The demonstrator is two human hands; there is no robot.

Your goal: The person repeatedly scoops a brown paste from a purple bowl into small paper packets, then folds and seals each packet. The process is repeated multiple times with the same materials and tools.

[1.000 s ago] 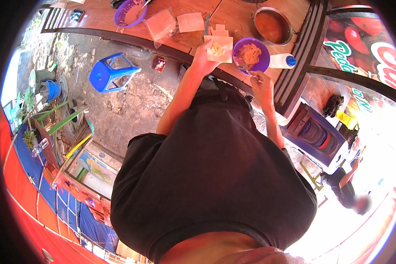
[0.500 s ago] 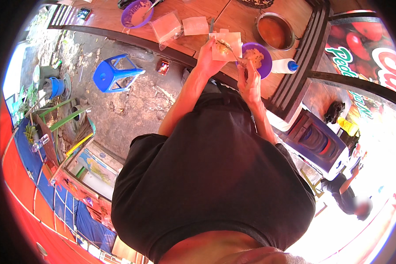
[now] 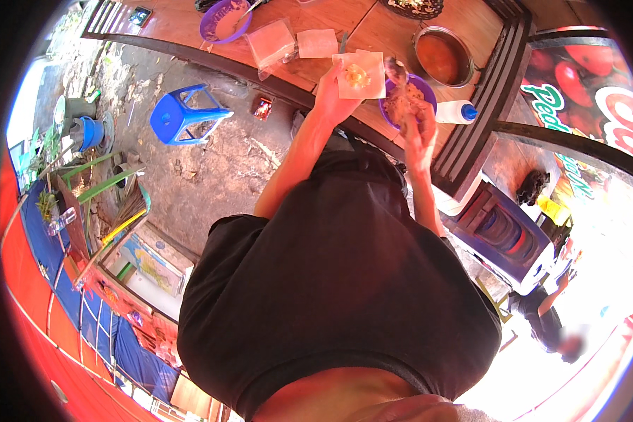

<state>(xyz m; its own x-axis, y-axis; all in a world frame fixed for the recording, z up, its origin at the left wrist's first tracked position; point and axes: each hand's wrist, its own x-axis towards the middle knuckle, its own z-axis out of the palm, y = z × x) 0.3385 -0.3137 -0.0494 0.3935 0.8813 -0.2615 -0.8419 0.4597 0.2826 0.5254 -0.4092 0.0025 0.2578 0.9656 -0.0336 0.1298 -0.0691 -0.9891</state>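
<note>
My left hand [image 3: 333,98] holds a thin square wrapper sheet [image 3: 375,88] flat, gripping it near its left edge. A small mound of yellowish filling [image 3: 357,76] lies in the middle of the sheet. My right hand [image 3: 420,126] is closed round a spoon [image 3: 397,71], whose head is just right of the sheet, over the far side of a purple bowl [image 3: 431,90]. Crumbly, pale filling [image 3: 399,107] sits in that bowl, partly hidden by my right hand. Left of my hands lie a single wrapper [image 3: 317,43] and a stack of wrappers in clear plastic [image 3: 271,46].
A pot of orange-red liquid [image 3: 443,58] and a white bottle with a blue cap [image 3: 451,111] stand at the right. Another purple bowl with pale paste [image 3: 225,22] is at the left, near a phone [image 3: 141,15]. A blue stool [image 3: 176,118] stands on the floor.
My right hand and the spoon have moved from over the wrapper to the purple bowl on the right. The filling stays on the wrapper in my left hand, which has hardly moved.
</note>
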